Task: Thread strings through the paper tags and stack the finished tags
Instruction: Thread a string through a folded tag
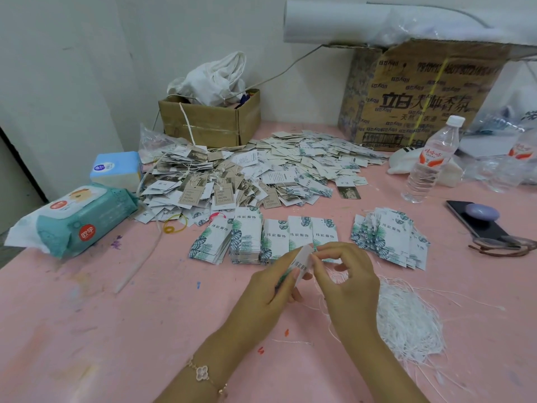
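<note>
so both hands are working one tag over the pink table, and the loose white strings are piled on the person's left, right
No: in the head view the strings are piled on the person's right, beside the right hand. The rest holds: left hand and right hand both pinch one tag over the pink table.

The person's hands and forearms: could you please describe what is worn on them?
Both forearms are bare, with no sleeves or gloves in view. The left hand has a thin gold-coloured chain bracelet at its wrist, carrying a pale clover-shaped charm. The right hand and its wrist show no jewellery.
</note>
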Action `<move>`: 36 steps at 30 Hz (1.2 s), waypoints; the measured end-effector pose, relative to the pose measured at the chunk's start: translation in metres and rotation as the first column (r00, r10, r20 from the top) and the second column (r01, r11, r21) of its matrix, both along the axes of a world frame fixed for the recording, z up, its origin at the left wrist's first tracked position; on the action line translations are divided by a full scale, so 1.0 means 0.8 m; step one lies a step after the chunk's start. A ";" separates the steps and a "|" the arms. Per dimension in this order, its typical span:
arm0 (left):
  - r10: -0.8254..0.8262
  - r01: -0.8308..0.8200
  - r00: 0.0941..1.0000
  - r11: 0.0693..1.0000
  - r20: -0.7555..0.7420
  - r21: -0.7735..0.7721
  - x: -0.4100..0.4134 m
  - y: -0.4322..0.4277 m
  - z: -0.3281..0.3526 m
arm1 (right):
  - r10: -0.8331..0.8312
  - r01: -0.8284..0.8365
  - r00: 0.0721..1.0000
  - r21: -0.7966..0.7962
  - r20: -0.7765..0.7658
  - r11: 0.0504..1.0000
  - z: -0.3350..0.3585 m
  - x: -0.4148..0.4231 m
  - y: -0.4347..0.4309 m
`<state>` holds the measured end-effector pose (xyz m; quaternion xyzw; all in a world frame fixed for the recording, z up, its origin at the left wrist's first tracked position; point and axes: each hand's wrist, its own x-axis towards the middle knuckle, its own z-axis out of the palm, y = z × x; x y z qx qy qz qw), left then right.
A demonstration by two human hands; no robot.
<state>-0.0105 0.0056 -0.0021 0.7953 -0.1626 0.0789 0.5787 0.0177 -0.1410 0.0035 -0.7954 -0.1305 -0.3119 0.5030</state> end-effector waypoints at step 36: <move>-0.080 0.045 0.988 0.969 -0.134 -0.243 0.004 -0.002 0.001 | 0.095 -0.076 0.988 0.154 -0.119 0.985 0.013 -0.003 0.002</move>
